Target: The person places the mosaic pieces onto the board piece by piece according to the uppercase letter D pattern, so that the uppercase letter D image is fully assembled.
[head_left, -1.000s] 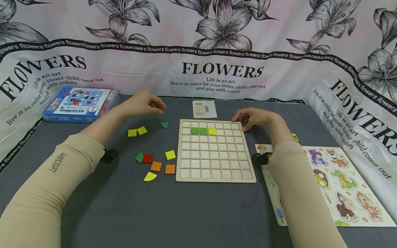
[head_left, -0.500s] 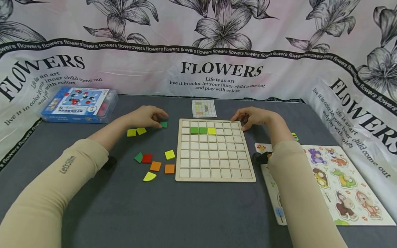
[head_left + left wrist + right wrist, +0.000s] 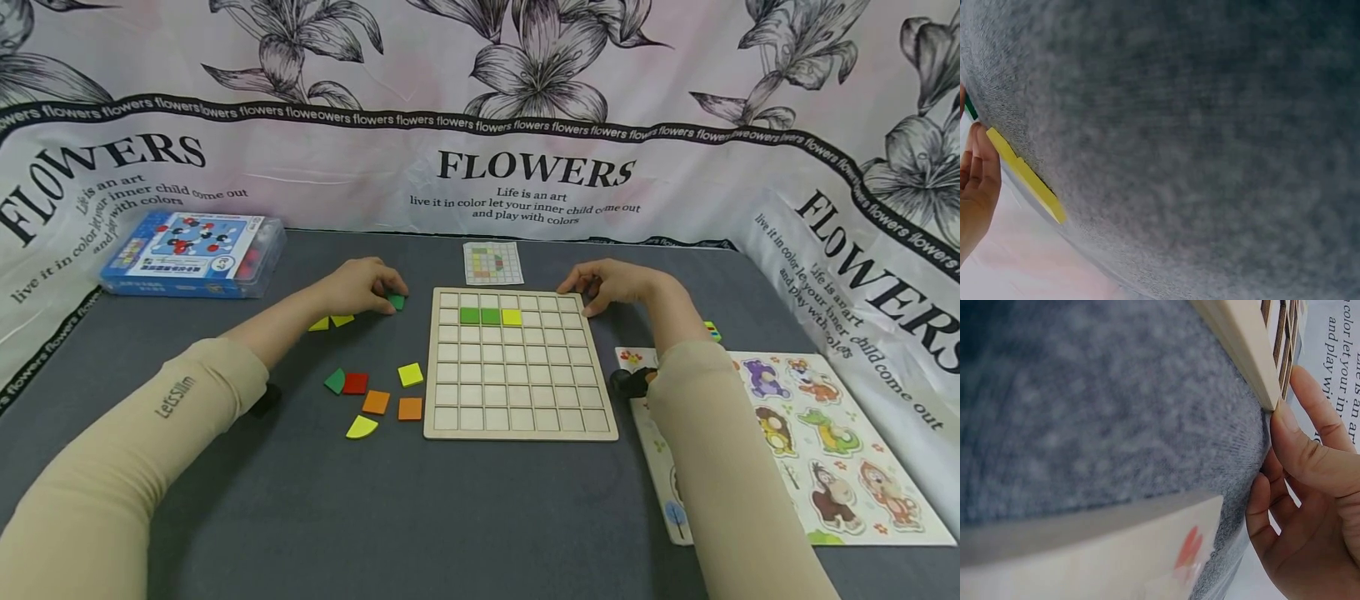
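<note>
My left hand is at the far left of the grid board, its thumb and fingers pinching a small green tile with a rounded edge. Two yellow square tiles lie close to that hand in the left wrist view; in the head view the hand partly covers them. At the wooden grid board, my right hand grips the far right corner, thumb on the side and index finger along the far edge. Two green square tiles and a yellow square tile sit in the board's second row.
Several loose tiles, red, orange, yellow and green, lie left of the board. A printed pattern card is behind it. A blue box stands at the back left, an animal picture board at the right under my forearm.
My left hand has come down and toward me onto the green rounded tile and now pinches it. The right hand stays on the board's corner.
</note>
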The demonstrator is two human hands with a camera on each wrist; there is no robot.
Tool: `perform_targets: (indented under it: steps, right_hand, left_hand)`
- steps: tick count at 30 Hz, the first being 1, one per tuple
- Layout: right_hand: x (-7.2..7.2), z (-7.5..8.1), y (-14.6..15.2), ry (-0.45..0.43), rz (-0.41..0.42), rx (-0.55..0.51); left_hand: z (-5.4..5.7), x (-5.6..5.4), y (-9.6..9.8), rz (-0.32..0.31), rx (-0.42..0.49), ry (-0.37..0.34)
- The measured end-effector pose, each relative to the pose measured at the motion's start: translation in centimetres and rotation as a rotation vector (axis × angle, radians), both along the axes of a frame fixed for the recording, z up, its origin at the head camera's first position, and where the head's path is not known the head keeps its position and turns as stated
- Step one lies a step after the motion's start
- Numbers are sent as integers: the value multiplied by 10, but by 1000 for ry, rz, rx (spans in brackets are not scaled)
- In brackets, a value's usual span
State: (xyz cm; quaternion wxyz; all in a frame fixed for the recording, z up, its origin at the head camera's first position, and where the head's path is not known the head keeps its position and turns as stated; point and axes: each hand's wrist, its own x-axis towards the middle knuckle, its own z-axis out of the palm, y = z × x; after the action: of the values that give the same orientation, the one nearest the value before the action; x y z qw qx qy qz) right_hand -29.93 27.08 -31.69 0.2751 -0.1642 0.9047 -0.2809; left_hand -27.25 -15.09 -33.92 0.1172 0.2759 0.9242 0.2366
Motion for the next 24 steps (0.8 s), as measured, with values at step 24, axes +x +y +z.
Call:
perform_targets:
  steps: [24]
  right_hand:
    - [1, -1, 0, 3, -6, -8]
  left_hand:
    - [12, 1, 16, 56, 43, 38]
